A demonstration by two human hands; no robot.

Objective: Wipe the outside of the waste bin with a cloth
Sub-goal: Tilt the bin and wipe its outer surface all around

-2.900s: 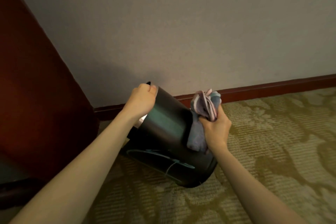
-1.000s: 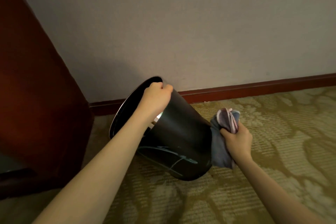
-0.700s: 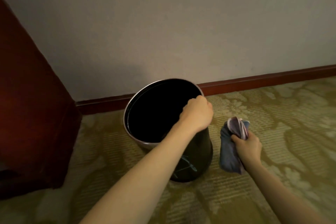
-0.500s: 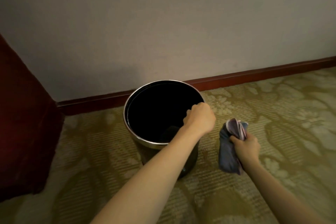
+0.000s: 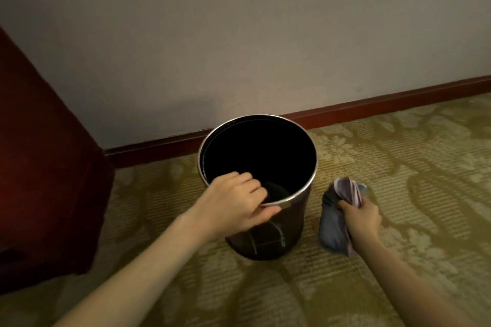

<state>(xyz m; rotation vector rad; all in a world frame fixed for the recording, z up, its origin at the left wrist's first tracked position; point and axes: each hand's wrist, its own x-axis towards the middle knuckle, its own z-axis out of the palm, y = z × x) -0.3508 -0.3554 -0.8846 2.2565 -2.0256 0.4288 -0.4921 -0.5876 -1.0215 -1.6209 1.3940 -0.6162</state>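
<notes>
Two hands worked here, and the right hand [image 5: 361, 218] was the one nearer the surface to be cleaned. The black waste bin [image 5: 268, 239] stood upright on the patterned carpet [image 5: 411, 172], its long axis vertical and its steel rim [image 5: 305, 188] facing up, close to the skirting board [image 5: 372, 106] at its 12 o'clock. The left hand [image 5: 233, 204] pinched that rim at about 7 o'clock, fingers curled inside and the thumb lying along the outside. The right hand was clenched round a bunched grey-and-pink cloth [image 5: 333, 228], which hung just beside the bin at its 4 o'clock, with a sliver of carpet showing between them. From those fingers the bin's dark outer wall lay at 9 o'clock, so a short sideways press would likely bring the cloth onto it, then strokes up and down along the wall while the left hand steadied the rim. A dark red cabinet [image 5: 39, 167] stood at 9 o'clock, well apart
</notes>
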